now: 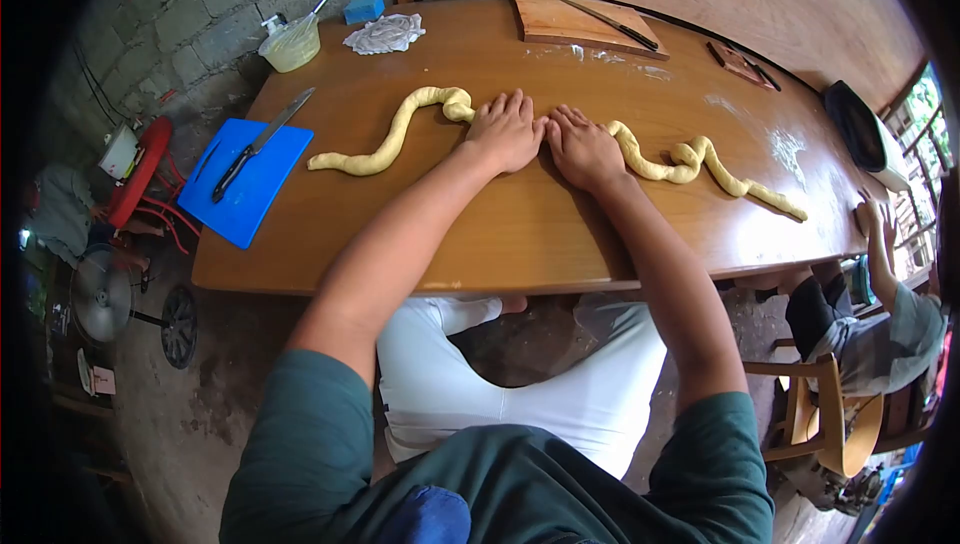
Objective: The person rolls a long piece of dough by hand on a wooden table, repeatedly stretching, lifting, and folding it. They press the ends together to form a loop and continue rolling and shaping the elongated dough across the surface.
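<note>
Both flat, open hands, left hand and right hand, press the long pale-yellow dough rope; uneven pressure could thin or tear its middle.

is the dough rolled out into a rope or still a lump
Rolled out: the dough rope snakes in bends across the table, passing under the left hand and right hand, both pressed flat on its middle.
</note>
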The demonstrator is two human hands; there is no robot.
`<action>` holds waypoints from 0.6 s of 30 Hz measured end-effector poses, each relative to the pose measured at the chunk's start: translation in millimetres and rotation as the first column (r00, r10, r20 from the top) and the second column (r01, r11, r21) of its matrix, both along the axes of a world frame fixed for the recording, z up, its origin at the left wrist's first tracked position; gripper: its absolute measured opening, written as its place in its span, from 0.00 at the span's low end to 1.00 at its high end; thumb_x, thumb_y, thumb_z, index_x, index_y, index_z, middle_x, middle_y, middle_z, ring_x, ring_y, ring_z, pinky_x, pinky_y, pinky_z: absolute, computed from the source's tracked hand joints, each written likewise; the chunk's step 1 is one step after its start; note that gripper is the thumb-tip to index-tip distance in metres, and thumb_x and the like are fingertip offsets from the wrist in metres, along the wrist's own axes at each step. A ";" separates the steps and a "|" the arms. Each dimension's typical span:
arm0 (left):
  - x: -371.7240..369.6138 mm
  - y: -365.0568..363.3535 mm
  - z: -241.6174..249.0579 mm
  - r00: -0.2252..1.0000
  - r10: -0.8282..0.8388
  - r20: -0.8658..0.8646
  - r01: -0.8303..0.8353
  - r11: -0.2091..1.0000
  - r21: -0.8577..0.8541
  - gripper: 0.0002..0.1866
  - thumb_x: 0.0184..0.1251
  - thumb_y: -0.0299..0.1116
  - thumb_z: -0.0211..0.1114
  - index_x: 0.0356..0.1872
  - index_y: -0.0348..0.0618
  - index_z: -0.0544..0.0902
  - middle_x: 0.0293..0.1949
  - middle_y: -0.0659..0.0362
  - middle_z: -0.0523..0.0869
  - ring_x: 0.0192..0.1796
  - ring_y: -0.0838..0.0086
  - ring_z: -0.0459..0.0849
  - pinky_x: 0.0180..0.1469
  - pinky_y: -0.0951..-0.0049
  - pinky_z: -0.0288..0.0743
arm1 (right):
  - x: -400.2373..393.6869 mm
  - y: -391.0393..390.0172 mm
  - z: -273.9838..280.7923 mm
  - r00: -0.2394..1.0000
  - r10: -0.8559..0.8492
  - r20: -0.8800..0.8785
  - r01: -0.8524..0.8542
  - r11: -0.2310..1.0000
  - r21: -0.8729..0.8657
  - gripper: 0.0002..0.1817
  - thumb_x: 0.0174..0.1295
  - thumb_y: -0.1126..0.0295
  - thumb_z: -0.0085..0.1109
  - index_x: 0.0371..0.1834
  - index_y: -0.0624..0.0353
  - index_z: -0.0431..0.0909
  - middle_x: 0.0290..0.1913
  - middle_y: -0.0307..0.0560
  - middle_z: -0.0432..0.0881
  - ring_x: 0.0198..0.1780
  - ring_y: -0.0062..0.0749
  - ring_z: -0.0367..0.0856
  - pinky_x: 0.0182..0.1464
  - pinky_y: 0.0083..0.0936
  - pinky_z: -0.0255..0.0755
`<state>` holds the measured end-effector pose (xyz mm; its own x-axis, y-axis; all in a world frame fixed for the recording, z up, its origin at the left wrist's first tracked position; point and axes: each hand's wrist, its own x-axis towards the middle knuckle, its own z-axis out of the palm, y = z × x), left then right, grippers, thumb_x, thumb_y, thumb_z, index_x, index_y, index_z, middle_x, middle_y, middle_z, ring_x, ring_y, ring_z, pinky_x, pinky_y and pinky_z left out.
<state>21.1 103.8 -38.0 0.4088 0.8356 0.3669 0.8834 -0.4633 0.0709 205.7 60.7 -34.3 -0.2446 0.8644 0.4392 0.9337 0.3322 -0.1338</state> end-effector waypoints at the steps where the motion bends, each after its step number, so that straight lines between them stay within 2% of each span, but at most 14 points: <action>1: -10.6 -18.5 12.6 1.000 0.002 0.006 -0.002 1.000 0.005 0.30 0.86 0.49 0.47 0.78 0.41 0.73 0.81 0.50 0.74 0.81 0.53 0.72 0.82 0.47 0.62 | 1.5 -24.4 10.2 1.000 0.002 0.006 -0.002 1.000 0.005 0.27 0.85 0.50 0.41 0.68 0.58 0.78 0.70 0.56 0.83 0.76 0.52 0.77 0.77 0.48 0.71; 3: -37.7 -51.8 55.2 0.933 -0.360 0.013 0.352 0.903 -0.244 0.24 0.82 0.42 0.57 0.71 0.40 0.79 0.73 0.49 0.82 0.75 0.53 0.78 0.77 0.51 0.70 | 4.3 -66.9 46.7 0.990 0.078 0.121 -0.058 0.985 -0.163 0.20 0.83 0.54 0.49 0.58 0.61 0.81 0.57 0.55 0.89 0.67 0.52 0.84 0.68 0.45 0.79; 4: -48.7 -56.1 58.9 0.903 -0.412 0.120 0.429 0.873 -0.232 0.21 0.77 0.37 0.64 0.65 0.41 0.83 0.63 0.49 0.87 0.69 0.53 0.82 0.72 0.54 0.75 | 21.2 -61.1 32.9 0.946 0.174 0.275 -0.169 0.985 -0.043 0.17 0.81 0.56 0.54 0.52 0.60 0.81 0.54 0.55 0.89 0.59 0.51 0.89 0.60 0.45 0.84; 5: -58.3 -60.2 65.3 0.901 -0.416 0.119 0.433 0.872 -0.229 0.21 0.77 0.37 0.64 0.65 0.41 0.83 0.63 0.49 0.87 0.69 0.53 0.82 0.72 0.54 0.75 | 19.1 -75.0 44.5 0.946 0.169 0.276 -0.164 0.986 -0.039 0.17 0.81 0.56 0.54 0.52 0.60 0.81 0.54 0.55 0.89 0.59 0.51 0.89 0.60 0.45 0.84; 7: -79.1 -63.7 80.7 0.885 -0.465 0.016 0.453 0.853 -0.258 0.22 0.76 0.37 0.64 0.67 0.45 0.83 0.63 0.50 0.87 0.71 0.55 0.80 0.76 0.53 0.70 | 16.9 -105.8 73.9 0.949 0.169 0.267 -0.092 0.956 -0.278 0.18 0.80 0.55 0.55 0.51 0.61 0.82 0.49 0.56 0.91 0.51 0.54 0.92 0.56 0.48 0.86; 8: -92.1 -52.5 65.7 0.886 -0.463 0.011 0.459 0.875 -0.154 0.23 0.73 0.33 0.64 0.67 0.46 0.83 0.64 0.52 0.86 0.74 0.57 0.78 0.81 0.50 0.63 | 12.3 -121.8 85.5 0.948 0.166 0.272 -0.090 0.959 -0.270 0.18 0.80 0.55 0.55 0.51 0.61 0.82 0.49 0.56 0.91 0.51 0.54 0.92 0.56 0.48 0.86; 9: -103.9 -41.4 67.1 0.886 -0.463 0.011 0.460 0.877 -0.139 0.23 0.73 0.33 0.64 0.67 0.46 0.83 0.64 0.52 0.86 0.74 0.57 0.78 0.81 0.50 0.63 | 6.5 -138.1 96.4 0.951 0.160 0.266 -0.060 0.936 -0.346 0.19 0.80 0.55 0.56 0.50 0.61 0.82 0.45 0.56 0.91 0.48 0.55 0.92 0.54 0.50 0.86; 10: -113.7 -29.5 72.7 0.914 -0.401 -0.063 0.381 0.901 -0.206 0.24 0.72 0.32 0.63 0.68 0.47 0.83 0.67 0.53 0.84 0.75 0.58 0.76 0.83 0.49 0.59 | 3.4 -151.2 104.5 0.952 0.152 0.264 -0.029 0.908 -0.418 0.19 0.80 0.54 0.56 0.49 0.62 0.83 0.42 0.56 0.92 0.46 0.56 0.93 0.52 0.51 0.86; 11: -120.2 -23.5 79.3 0.930 -0.339 -0.138 0.295 0.918 -0.266 0.25 0.71 0.31 0.63 0.69 0.48 0.82 0.69 0.54 0.83 0.77 0.59 0.75 0.85 0.47 0.55 | 3.6 -162.1 109.3 0.949 0.148 0.278 -0.024 0.914 -0.405 0.19 0.80 0.54 0.56 0.49 0.62 0.83 0.42 0.56 0.92 0.46 0.56 0.93 0.52 0.51 0.86; 13: -128.1 -12.8 78.1 0.926 -0.327 -0.187 0.267 0.920 -0.286 0.26 0.72 0.28 0.61 0.71 0.51 0.82 0.73 0.56 0.81 0.82 0.61 0.70 0.88 0.45 0.51 | 7.2 -181.7 117.0 0.963 0.180 0.199 -0.061 0.869 -0.490 0.20 0.79 0.53 0.57 0.49 0.60 0.84 0.38 0.57 0.92 0.47 0.56 0.92 0.53 0.51 0.85; 15: -129.7 7.7 60.0 0.901 -0.358 -0.246 0.346 0.934 -0.089 0.25 0.74 0.26 0.59 0.71 0.55 0.81 0.74 0.58 0.80 0.86 0.62 0.64 0.89 0.44 0.48 | 10.7 -189.2 120.4 0.970 0.132 0.206 -0.013 0.869 -0.494 0.20 0.79 0.51 0.57 0.52 0.58 0.85 0.41 0.58 0.92 0.48 0.56 0.92 0.53 0.51 0.85; 16: -125.2 8.1 64.7 0.908 -0.338 -0.246 0.328 0.941 -0.081 0.21 0.78 0.28 0.60 0.68 0.55 0.83 0.74 0.60 0.80 0.89 0.63 0.58 0.90 0.43 0.45 | 12.2 -188.3 115.2 0.973 0.093 0.209 0.015 0.886 -0.463 0.20 0.79 0.51 0.58 0.52 0.58 0.84 0.40 0.59 0.91 0.47 0.58 0.91 0.52 0.53 0.84; 17: -122.6 9.7 70.7 0.906 -0.344 -0.247 0.337 0.939 -0.072 0.21 0.78 0.28 0.60 0.68 0.55 0.83 0.74 0.60 0.80 0.89 0.63 0.58 0.90 0.43 0.45 | 13.8 -187.2 112.5 0.976 0.055 0.210 0.041 0.902 -0.429 0.19 0.78 0.52 0.59 0.53 0.58 0.84 0.38 0.60 0.91 0.46 0.60 0.91 0.51 0.54 0.83; 18: -122.5 12.9 78.8 0.903 -0.323 -0.285 0.304 0.946 -0.110 0.18 0.79 0.31 0.62 0.66 0.54 0.83 0.74 0.59 0.80 0.86 0.61 0.63 0.88 0.44 0.51 | 15.7 -185.2 112.5 0.976 0.047 0.211 0.047 0.906 -0.420 0.19 0.78 0.52 0.59 0.53 0.58 0.84 0.38 0.60 0.91 0.46 0.60 0.91 0.51 0.54 0.83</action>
<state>-101.4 116.7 40.8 0.7345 0.6637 0.1414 0.6785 -0.7225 -0.1330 221.4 -124.5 78.2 -0.2906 0.9565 -0.0269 0.9555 0.2886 -0.0609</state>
